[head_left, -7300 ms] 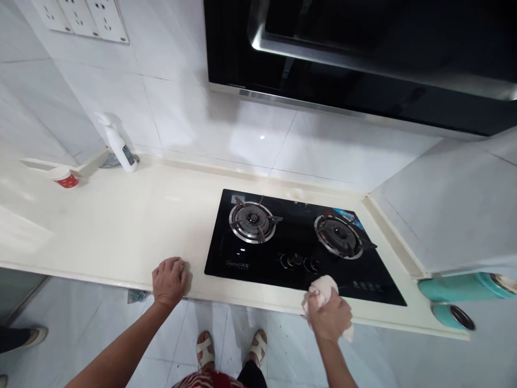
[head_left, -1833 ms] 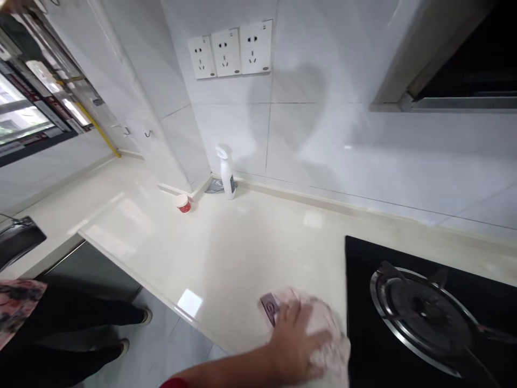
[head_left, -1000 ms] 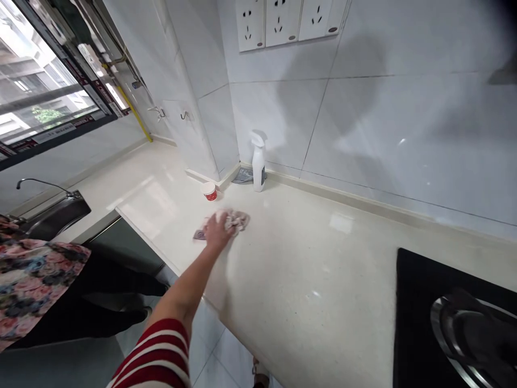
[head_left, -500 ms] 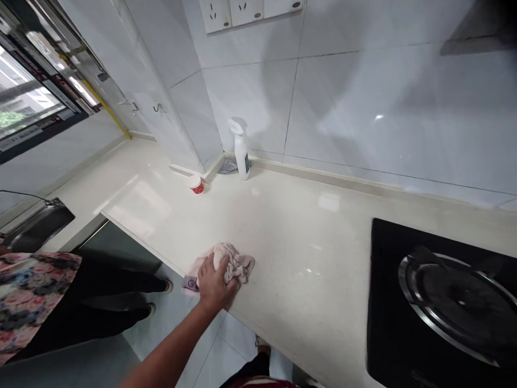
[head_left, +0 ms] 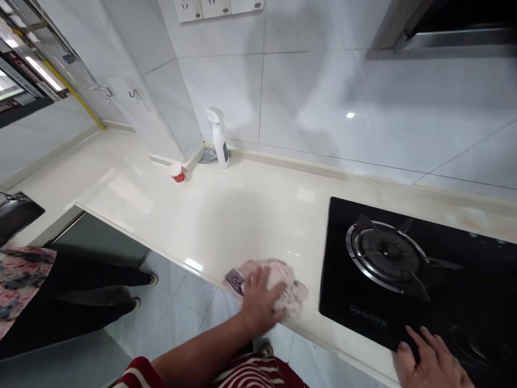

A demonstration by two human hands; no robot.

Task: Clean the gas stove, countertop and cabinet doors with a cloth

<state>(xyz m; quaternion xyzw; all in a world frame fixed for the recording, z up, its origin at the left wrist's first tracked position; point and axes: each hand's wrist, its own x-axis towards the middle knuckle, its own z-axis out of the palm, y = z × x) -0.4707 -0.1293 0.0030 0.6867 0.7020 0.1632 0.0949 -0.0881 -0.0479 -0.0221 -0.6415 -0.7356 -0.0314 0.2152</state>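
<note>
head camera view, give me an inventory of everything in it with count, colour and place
cloth: 1, pale pink, on counter's front edge
countertop: 1, cream, along wall
hob: 1, black, right
burner: 1 clearly visible, dark with silver ring, on hob
spray bottle: 1, white, back corner
crumpled item: 1, grey, beside bottle
tub: 1, red and white, by pillar
sockets: 3, white, top edge
range hood: 1, black and silver, top right
sink: 1, dark, left edge
pipe: 1, yellow, upper left
window: 1, dark-framed, upper left
other person: 1, floral top, black trousers, left
left hand: 1, red striped sleeve, on cloth
right hand: 1, bare, at hob's front edge
</note>
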